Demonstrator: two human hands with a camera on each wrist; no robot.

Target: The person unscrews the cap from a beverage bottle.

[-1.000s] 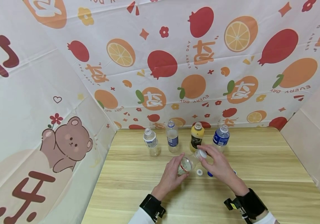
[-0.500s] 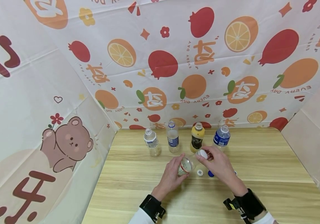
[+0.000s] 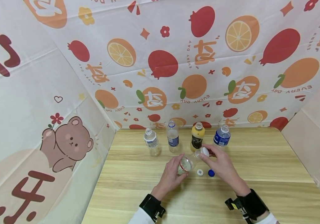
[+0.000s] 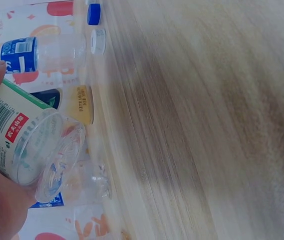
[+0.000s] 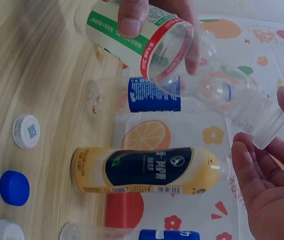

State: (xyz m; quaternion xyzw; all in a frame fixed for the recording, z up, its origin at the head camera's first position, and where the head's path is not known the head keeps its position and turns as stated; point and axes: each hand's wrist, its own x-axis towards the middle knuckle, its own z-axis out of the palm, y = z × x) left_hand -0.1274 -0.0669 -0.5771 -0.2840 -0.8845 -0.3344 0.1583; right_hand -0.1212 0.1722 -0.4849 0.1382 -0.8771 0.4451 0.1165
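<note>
My left hand point(image 3: 171, 174) grips a clear plastic bottle point(image 3: 186, 164) around its lower body, holding it tilted above the table with its neck toward the right. The bottle has a white and green label with a red band, plain in the right wrist view. At its mouth is a white bottle cap point(image 5: 272, 127), with the thumb and fingertips of my right hand point(image 3: 222, 163) around its edge. Below the hands, a white cap point(image 5: 26, 131) and a blue cap point(image 3: 211, 173) lie on the table, and another white cap point(image 5: 9, 231) shows in the right wrist view.
Behind the hands stand uncapped bottles in a row: a clear one point(image 3: 152, 143), one with a blue label point(image 3: 173, 138), a yellow one point(image 3: 197, 133) and another blue-labelled one point(image 3: 222, 137). A fruit-print cloth point(image 3: 162, 63) hangs behind the wooden table point(image 3: 126, 193).
My right fingers have shifted around the white cap, and the bottle's neck has risen slightly. The blue cap on the table shows more fully now. My left hand keeps its hold.
</note>
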